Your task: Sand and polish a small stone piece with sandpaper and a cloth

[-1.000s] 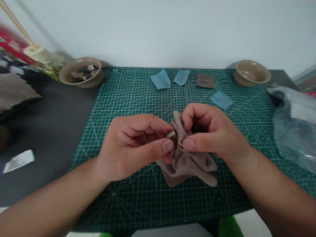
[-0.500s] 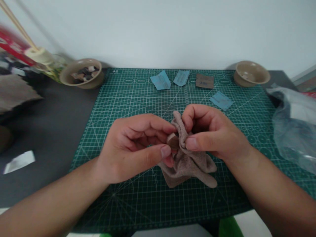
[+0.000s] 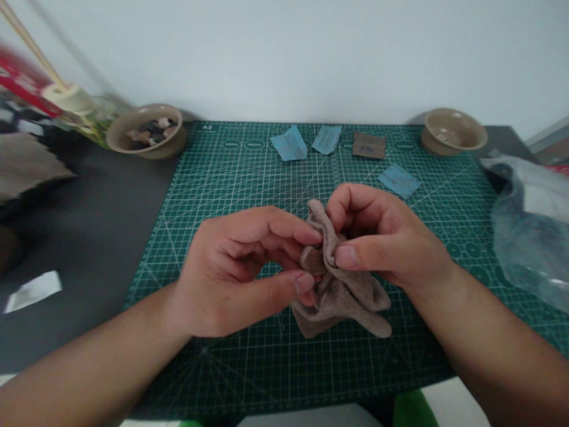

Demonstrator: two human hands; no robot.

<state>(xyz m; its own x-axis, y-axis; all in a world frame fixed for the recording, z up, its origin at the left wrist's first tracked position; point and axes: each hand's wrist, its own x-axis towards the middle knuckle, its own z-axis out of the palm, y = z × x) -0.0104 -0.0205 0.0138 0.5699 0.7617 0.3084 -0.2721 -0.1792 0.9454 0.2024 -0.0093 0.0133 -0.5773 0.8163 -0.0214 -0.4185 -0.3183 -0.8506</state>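
A soft grey-brown felt cloth (image 3: 342, 305) lies gathered on the cutting mat, its folds pulled up in the middle. My right hand (image 3: 382, 237) pinches a raised fold of it between thumb and fingers. A small brown rounded piece (image 3: 312, 260), perhaps stone or wood, sits against that fold. My left hand (image 3: 235, 273) holds this piece between thumb and fingertips, and the index finger reaches the cloth's top edge.
The green cutting mat (image 3: 213, 178) carries several blue paper slips (image 3: 288, 143) and a brown slip (image 3: 368, 145). Beyond it stand a bowl of mixed pebbles (image 3: 120, 133) and a beige bowl (image 3: 453, 131). A clear plastic bag (image 3: 528, 225) lies at right.
The small brown piece shows more fully now, and my left fingers have shifted right around it. The cloth's fold has risen slightly, and my right hand has barely moved.
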